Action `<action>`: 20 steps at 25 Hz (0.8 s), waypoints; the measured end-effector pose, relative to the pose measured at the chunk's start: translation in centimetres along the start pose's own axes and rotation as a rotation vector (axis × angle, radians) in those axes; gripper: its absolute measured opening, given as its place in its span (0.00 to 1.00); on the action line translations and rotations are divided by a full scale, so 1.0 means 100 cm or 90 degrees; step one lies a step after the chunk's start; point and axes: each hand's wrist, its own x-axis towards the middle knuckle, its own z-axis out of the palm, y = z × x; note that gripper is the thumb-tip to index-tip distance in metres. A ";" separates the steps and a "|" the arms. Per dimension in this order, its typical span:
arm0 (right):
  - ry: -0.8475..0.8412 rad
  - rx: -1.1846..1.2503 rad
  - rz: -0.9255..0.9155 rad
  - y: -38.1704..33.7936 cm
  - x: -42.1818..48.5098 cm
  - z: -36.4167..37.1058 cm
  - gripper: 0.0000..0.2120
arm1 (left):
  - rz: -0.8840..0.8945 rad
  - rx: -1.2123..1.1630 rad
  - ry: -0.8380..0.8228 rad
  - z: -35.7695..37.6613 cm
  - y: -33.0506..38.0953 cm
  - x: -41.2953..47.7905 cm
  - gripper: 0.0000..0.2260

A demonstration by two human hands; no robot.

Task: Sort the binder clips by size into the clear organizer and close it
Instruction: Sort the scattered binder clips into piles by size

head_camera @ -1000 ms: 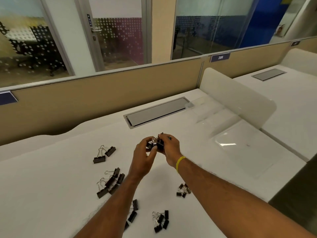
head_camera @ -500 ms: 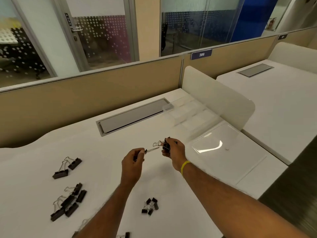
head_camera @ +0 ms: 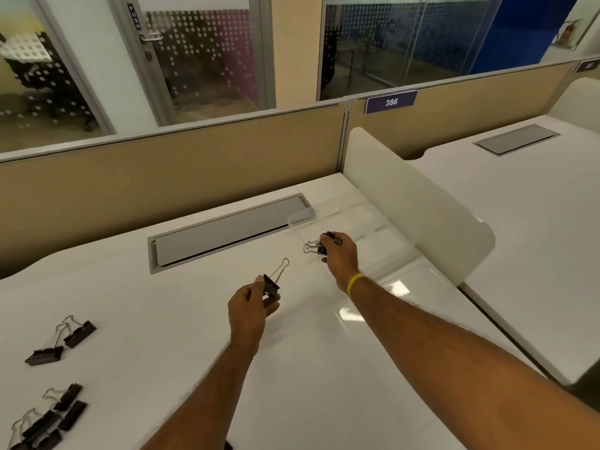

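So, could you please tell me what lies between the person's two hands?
In the head view, only bare white desk lies between the left hand and right hand; the left hand's binder clip points its wire handle into the gap.

Your white desk (head_camera: 162, 303) has a grey cable hatch (head_camera: 227, 232) set in it. The clear organizer (head_camera: 367, 219) lies open just right of the hatch. Binder clips (head_camera: 61, 339) lie well left of it, nearer you.
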 end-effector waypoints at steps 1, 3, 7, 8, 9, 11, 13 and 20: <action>0.009 -0.002 -0.004 -0.003 0.014 0.002 0.07 | 0.000 0.003 0.000 0.006 0.002 0.005 0.16; 0.020 -0.013 -0.011 -0.006 0.039 0.007 0.06 | -0.005 0.008 0.002 0.016 0.005 0.016 0.16; 0.030 -0.083 -0.022 -0.004 0.083 0.023 0.09 | -0.014 0.012 0.011 0.038 0.010 0.039 0.16; 0.034 -0.115 -0.028 -0.001 0.092 0.027 0.09 | -0.019 0.009 0.013 0.044 0.011 0.044 0.15; 0.032 -0.144 -0.033 0.001 0.099 0.031 0.09 | -0.024 0.005 0.012 0.049 0.012 0.047 0.15; 0.010 -0.192 -0.029 0.006 0.110 0.039 0.11 | -0.029 0.003 0.011 0.058 0.013 0.055 0.14; -0.024 -0.249 -0.026 0.008 0.115 0.044 0.13 | -0.033 0.005 0.012 0.064 0.014 0.062 0.13; -0.098 -0.379 -0.130 0.003 0.113 0.035 0.14 | -0.089 -0.047 0.026 0.079 0.020 0.075 0.11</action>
